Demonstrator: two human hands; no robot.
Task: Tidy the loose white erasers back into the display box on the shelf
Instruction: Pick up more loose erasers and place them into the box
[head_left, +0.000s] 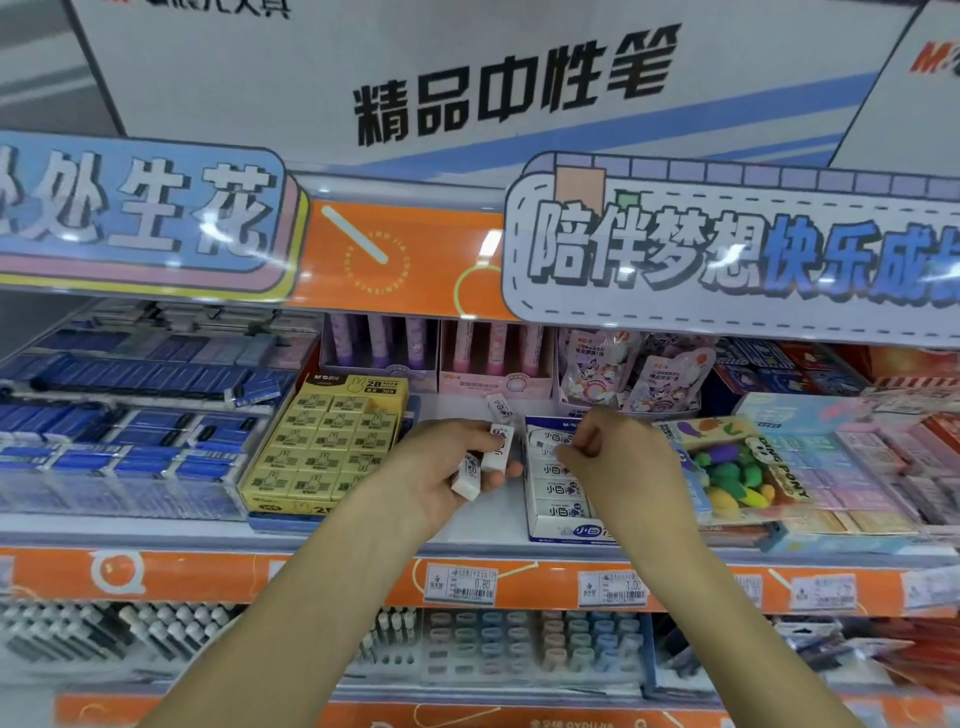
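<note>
The shelf (467, 530) runs the width of the view, crowded with stationery, its front edge an orange strip with price tags. On it, left of centre, sits a yellow box (322, 447) packed with yellow erasers; right of centre stands the display box (558, 480), white with a blue rim, holding a column of white erasers. Between these two boxes lies a bare white patch of shelf, the only open room. To the right of the display box a packet of toy vegetables (737, 467) presses close against it. The left hand (441, 467) hovers over the bare patch, fingers curled around two white erasers (483, 460), which stand tilted between thumb and fingertips. The right hand (618, 457) hangs over the display box, fingertips pinched together; whether they hold anything I cannot tell. One loose eraser (501, 408) lies on the shelf just behind the left hand's fingertips.
</note>
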